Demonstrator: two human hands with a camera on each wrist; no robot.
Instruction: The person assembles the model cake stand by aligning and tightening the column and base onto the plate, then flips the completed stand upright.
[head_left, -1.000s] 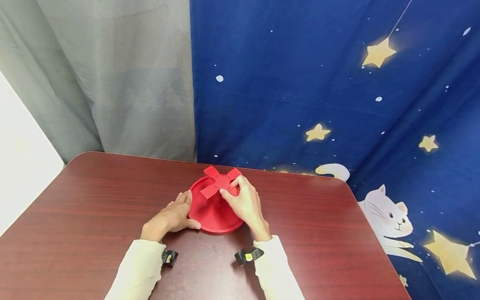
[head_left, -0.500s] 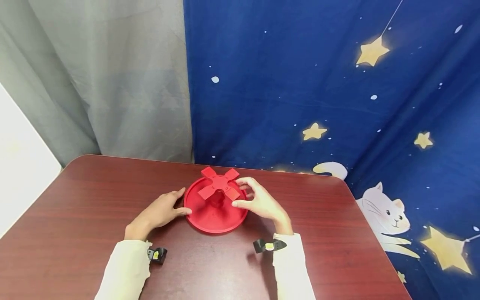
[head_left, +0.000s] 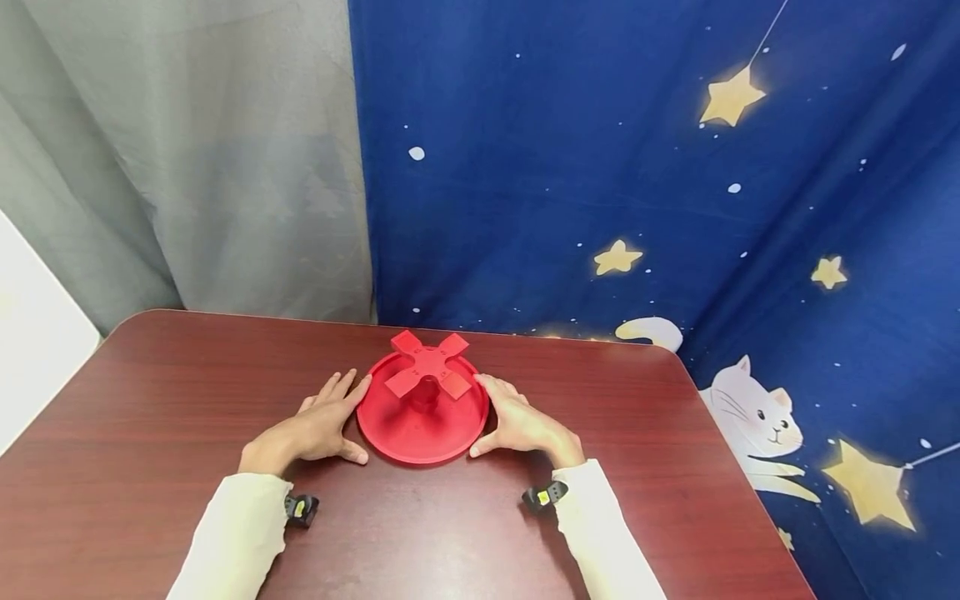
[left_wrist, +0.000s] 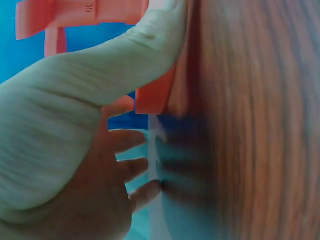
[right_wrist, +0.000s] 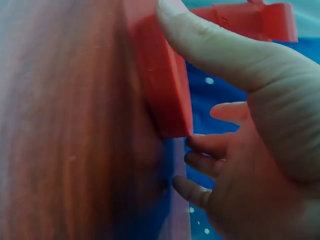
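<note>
A round red dish (head_left: 420, 442) with a low rim stands on the table. Above its middle, on a short post, sits a red four-armed cross (head_left: 429, 362). At the dish's left side is my left hand (head_left: 315, 427), thumb and fingers spread around the rim. My right hand (head_left: 525, 427) mirrors it on the right, fingertips right at the rim and thumb near the front. Loosely extended fingers show beside the dish's outer wall (right_wrist: 167, 82) in the right wrist view. In the left wrist view, the thumb covers part of the dish (left_wrist: 155, 97).
The dark red-brown wooden table (head_left: 420, 533) has a rounded far edge close behind the dish. Beyond that edge hang a grey curtain (head_left: 255, 167) and a blue curtain (head_left: 510, 183) with stars and a white cat.
My right hand has let go of the cross's arm and moved down to the dish's right rim. The left hand has lifted off the left rim and spread beside it.
</note>
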